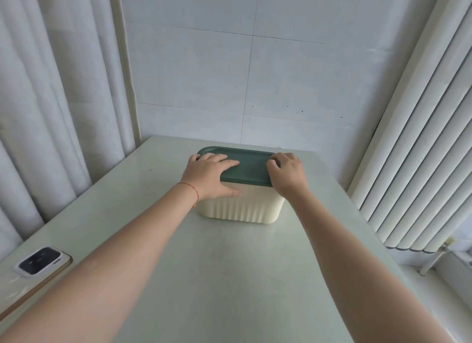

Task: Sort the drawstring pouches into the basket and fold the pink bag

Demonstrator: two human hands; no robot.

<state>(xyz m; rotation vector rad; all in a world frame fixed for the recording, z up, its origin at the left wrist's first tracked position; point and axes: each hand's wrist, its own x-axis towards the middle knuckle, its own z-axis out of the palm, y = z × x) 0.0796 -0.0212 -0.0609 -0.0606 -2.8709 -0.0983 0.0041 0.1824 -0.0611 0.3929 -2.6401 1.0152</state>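
Setting read as a room in a home. A pale table (229, 278) stood pushed against a white tiled wall (255, 74). White pleated curtains (51, 112) hung to the left of the table; a white column radiator (419, 163) stood to its right, beside a window sill (454, 273). A phone (38, 271) lay camera side up at the table's left edge. A cream ribbed basket (242, 207) with a dark green lid (245, 168) sat near the table's far end.
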